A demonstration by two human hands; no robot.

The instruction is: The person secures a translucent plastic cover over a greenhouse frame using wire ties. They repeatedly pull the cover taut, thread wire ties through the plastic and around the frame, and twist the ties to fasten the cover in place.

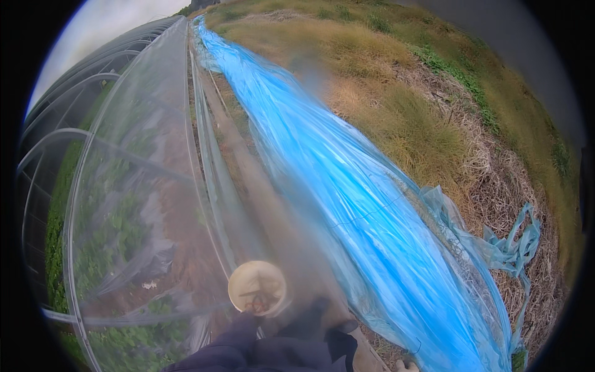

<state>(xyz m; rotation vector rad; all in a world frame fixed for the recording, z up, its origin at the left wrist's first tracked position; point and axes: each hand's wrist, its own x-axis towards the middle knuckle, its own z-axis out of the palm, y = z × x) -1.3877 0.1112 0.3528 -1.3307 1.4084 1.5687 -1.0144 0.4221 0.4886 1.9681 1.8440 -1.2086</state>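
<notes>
A cream-coloured bucket (pixel 241 290) is in front of my body, low in the view. Dark and reddish items (pixel 260 301), too unclear to name, lie inside it. My left sleeve (pixel 239 332) reaches the bucket's near rim, but the hand itself cannot be made out. At the bottom edge, my right hand (pixel 407 366) shows only in part, in what looks like a pale glove. Beside it is a long bunched sheet of blue plastic film (pixel 353 204). A thin dark wire or cord (pixel 419 346) shows on the film just above that hand.
To the left runs a greenhouse tunnel wall of clear film (pixel 144 186) on metal hoops (pixel 69 223), with green plants (pixel 121 223) behind it. A narrow dirt strip (pixel 246 172) separates wall and blue film. Torn film (pixel 511 246) lies on dry grass (pixel 506 186) at right.
</notes>
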